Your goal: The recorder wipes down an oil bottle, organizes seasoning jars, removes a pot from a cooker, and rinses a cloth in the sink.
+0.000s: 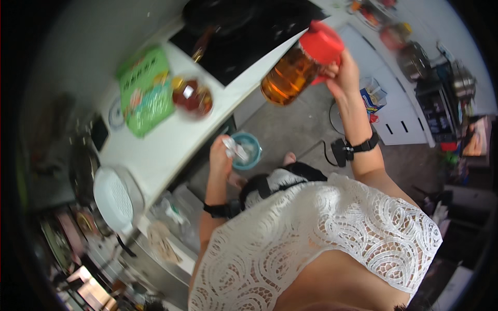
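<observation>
My right hand (pixel 342 76) grips the red handle of a clear pitcher (pixel 290 76) with a red lid, raised and tilted over the floor beside the counter's front edge. Amber liquid, perhaps cooking oil, fills much of it. Lower down, my left hand (pixel 220 155) is closed on a crumpled white tissue or cloth (pixel 233 149). Below that hand, a blue round bucket (pixel 255 142) stands on the floor with whitish contents. On the white counter (pixel 163 159) sits a round glass jar (pixel 191 98) of dark reddish contents, next to a green printed bag (pixel 146 91).
A black cooktop (pixel 249 46) with a wooden-handled pan (pixel 218 13) lies at the back. A white basket (pixel 114 198) stands at the counter's left end. White cabinets (pixel 400 109) line the right, with a box (pixel 373 97) near them. A black cable (pixel 325 153) hangs by my right wrist.
</observation>
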{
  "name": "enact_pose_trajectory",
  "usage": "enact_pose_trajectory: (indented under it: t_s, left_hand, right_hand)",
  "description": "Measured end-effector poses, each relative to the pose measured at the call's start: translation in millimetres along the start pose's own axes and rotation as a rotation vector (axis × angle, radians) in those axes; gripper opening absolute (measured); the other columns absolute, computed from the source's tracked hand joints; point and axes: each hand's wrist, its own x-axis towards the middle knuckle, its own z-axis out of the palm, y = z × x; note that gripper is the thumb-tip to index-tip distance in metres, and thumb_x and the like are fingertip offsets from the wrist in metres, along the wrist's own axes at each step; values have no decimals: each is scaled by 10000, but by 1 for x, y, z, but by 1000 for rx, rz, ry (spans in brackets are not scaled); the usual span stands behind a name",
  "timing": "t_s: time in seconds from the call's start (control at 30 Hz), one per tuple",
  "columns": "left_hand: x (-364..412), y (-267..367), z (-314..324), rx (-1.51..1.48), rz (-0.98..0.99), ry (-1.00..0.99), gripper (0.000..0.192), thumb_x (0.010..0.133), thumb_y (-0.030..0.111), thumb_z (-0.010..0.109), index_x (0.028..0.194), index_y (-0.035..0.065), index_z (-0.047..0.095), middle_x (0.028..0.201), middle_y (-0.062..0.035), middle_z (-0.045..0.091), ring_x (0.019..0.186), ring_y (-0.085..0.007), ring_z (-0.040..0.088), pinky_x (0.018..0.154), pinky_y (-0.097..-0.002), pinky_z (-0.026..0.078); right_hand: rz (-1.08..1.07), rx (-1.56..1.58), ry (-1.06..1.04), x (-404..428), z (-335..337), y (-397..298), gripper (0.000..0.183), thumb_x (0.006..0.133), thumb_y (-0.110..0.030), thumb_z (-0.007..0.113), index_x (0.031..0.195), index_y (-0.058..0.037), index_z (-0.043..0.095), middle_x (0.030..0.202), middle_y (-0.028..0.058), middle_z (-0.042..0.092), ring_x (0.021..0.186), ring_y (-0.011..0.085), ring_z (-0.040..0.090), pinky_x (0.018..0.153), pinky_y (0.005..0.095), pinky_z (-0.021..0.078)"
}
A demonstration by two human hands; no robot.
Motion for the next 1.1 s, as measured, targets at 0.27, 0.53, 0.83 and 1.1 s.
enact_pose_trajectory:
  t_s: [0.27,0.53,0.83,1.1]
  left_hand:
    - [87,-18,52,-48,-306,-213,281,725,-37,379,990,-28,472,981,-138,533,921,-220,521,835,-354,428]
    - [179,8,197,249,-247,-589,110,803,-25,478,899,28,485,855,-73,561,788,-158,546,709,-307,469]
    - [293,37,416,585,166,-806,157,764,-14,473,905,54,489,767,-33,551,612,-108,544,451,-232,432]
    - [406,16,555,720,193,-919,132,757,29,541,886,51,555,756,-3,552,611,-76,519,480,-206,414]
  right_hand:
    - [-68,-147,285,-43,-64,-18,297,863,-262,483,639,-66,490,501,-52,362,422,46,245,416,203,198]
    - [-353,-74,565,-71,-143,-27,287,868,-237,474,632,-73,461,496,-39,367,405,39,244,396,201,174]
    - [-511,-9,791,-18,-219,-84,285,868,-270,471,670,-66,494,517,-35,407,406,40,261,393,205,183]
    - [-567,23,858,97,-292,-128,301,883,-260,431,669,-56,491,510,-29,390,411,58,259,401,210,204]
